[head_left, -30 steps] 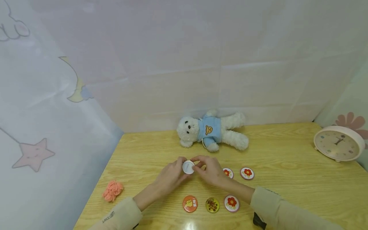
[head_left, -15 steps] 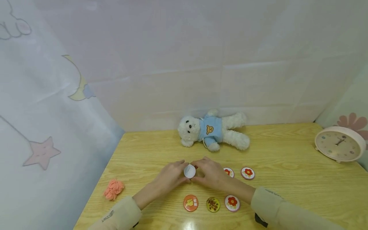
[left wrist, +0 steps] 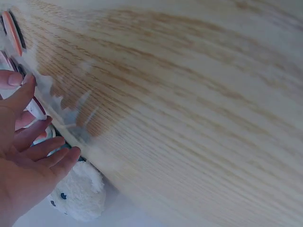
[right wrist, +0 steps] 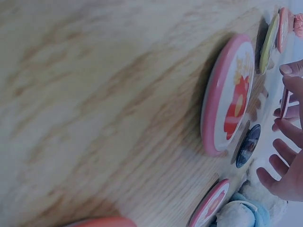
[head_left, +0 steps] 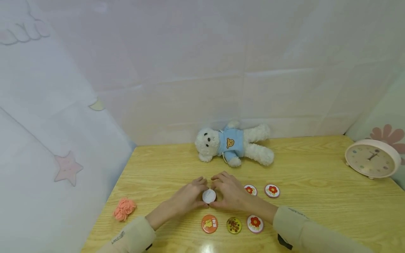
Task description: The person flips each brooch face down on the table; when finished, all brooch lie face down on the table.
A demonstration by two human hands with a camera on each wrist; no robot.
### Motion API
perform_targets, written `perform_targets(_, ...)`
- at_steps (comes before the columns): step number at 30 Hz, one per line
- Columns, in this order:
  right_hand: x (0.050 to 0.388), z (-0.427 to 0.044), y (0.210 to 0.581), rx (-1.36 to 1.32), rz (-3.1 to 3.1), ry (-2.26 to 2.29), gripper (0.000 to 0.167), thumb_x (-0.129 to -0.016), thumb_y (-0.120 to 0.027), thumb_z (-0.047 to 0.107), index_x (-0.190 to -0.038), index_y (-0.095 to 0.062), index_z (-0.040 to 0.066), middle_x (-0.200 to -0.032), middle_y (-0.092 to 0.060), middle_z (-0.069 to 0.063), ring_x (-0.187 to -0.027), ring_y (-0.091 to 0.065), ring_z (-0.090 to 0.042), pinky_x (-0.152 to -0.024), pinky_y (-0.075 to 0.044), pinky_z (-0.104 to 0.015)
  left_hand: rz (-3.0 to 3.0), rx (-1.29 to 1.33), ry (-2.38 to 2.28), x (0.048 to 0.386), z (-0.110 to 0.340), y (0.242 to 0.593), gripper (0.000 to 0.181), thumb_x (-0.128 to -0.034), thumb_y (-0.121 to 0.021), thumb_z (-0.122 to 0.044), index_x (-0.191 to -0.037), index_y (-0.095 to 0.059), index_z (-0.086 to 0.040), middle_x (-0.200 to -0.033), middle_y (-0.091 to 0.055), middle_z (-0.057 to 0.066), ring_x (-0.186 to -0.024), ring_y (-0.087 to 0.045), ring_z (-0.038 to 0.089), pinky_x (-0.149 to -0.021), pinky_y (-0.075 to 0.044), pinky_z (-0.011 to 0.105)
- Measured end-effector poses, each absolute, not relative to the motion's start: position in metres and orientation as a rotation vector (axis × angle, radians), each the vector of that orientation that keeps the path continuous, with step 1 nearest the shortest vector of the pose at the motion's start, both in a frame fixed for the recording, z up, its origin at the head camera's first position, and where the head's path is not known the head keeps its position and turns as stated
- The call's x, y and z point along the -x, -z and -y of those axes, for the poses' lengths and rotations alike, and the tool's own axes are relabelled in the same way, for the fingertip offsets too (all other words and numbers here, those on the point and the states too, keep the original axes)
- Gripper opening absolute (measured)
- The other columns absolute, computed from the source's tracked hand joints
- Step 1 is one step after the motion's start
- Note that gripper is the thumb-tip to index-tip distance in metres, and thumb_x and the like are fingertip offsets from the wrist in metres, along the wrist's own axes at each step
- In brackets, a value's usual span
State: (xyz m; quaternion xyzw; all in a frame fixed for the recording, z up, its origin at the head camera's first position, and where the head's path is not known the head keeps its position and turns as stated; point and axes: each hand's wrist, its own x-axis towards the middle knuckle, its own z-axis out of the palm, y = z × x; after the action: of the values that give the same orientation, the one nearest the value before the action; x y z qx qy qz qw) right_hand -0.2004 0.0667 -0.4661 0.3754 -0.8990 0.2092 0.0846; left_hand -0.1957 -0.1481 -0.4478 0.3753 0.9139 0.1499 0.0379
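Note:
Between the hands is a round button badge (head_left: pixel 209 196), its plain whitish side up in the head view. My left hand (head_left: pixel 187 197) holds its left edge between thumb and index finger; the other fingers extend loosely. On the opposite edge, the thumb and index finger of my right hand (head_left: pixel 232 194) pinch the same badge. The right wrist view shows the badge (right wrist: pixel 284 103) edge-on, raised off the table. Just in front lie an orange thumbs-up badge (head_left: pixel 209 224), a yellow patterned badge (head_left: pixel 233 225) and a red-flower badge (head_left: pixel 255 224).
Two more flower badges (head_left: pixel 272 190) lie right of the hands, one partly behind the right forearm. A dark badge (right wrist: pixel 248 145) shows in the right wrist view. A white teddy bear (head_left: pixel 234 142) lies behind, coral yarn (head_left: pixel 124 209) at left, a clock (head_left: pixel 372 158) at right.
Both hands have brought the badge a little nearer the body, toward the front row. Their grip has shifted around its edges, and its whitish side stays up.

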Motion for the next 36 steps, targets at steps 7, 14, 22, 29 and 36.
perform_targets(7, 0.201, -0.066, 0.470, -1.129, 2.702, -0.634, 0.040, -0.076, -0.078, 0.048, -0.100, -0.072, 0.016, -0.133, -0.054, -0.010, -0.125, -0.044, -0.025, -0.095, -0.044, -0.048, -2.775, -1.114, -0.423, 0.197, 0.150, 0.448, 0.044, -0.0840, -0.077, -0.034, -0.117, -0.068, -0.005, -0.137, -0.052, 0.021, -0.132, -0.043, 0.038, -0.105, -0.039, 0.047)
perform_targets(14, 0.204, -0.064, 0.475, -1.133, 2.739, -0.610, 0.036, -0.084, -0.074, 0.043, -0.107, -0.074, 0.015, -0.138, -0.052, -0.012, -0.131, -0.039, -0.031, -0.101, -0.040, -0.053, -2.793, -1.089, -0.378, 0.196, 0.150, 0.449, 0.043, -0.0871, -0.075, -0.032, -0.119, -0.068, -0.004, -0.136, -0.054, 0.019, -0.133, -0.043, 0.037, -0.105, -0.039, 0.047)
perform_targets(22, 0.205, -0.064, 0.476, -1.155, 2.751, -0.545, 0.041, -0.089, -0.070, 0.041, -0.116, -0.071, 0.011, -0.136, -0.054, -0.013, -0.132, -0.040, -0.033, -0.105, -0.037, -0.052, -2.797, -1.115, -0.356, 0.196, 0.150, 0.448, 0.050, -0.0905, -0.070, -0.033, -0.126, -0.063, 0.001, -0.137, -0.053, 0.019, -0.132, -0.043, 0.038, -0.104, -0.040, 0.047)
perform_targets(29, 0.204, -0.074, 0.469, -1.122, 2.765, -0.670, 0.040, -0.091, -0.068, 0.037, -0.118, -0.067, 0.007, -0.123, -0.064, -0.008, -0.131, -0.045, -0.035, -0.105, -0.039, -0.048, -2.814, -1.145, -0.447, 0.200, 0.143, 0.447, 0.053, -0.0905, -0.070, -0.036, -0.128, -0.060, 0.000, -0.134, -0.056, 0.017, -0.126, -0.052, 0.032, -0.101, -0.044, 0.043)
perform_targets(36, 0.198, -0.101, 0.455, -1.042, 2.814, -0.642, 0.033, -0.091, -0.070, 0.034, -0.110, -0.068, 0.006, -0.111, -0.068, -0.009, -0.125, -0.051, -0.038, -0.090, -0.051, -0.049, -2.846, -1.083, -0.378, 0.202, 0.123, 0.440, 0.061, -0.0933, -0.065, -0.040, -0.138, -0.052, -0.001, -0.140, -0.051, 0.017, -0.128, -0.050, 0.029, -0.100, -0.045, 0.041)
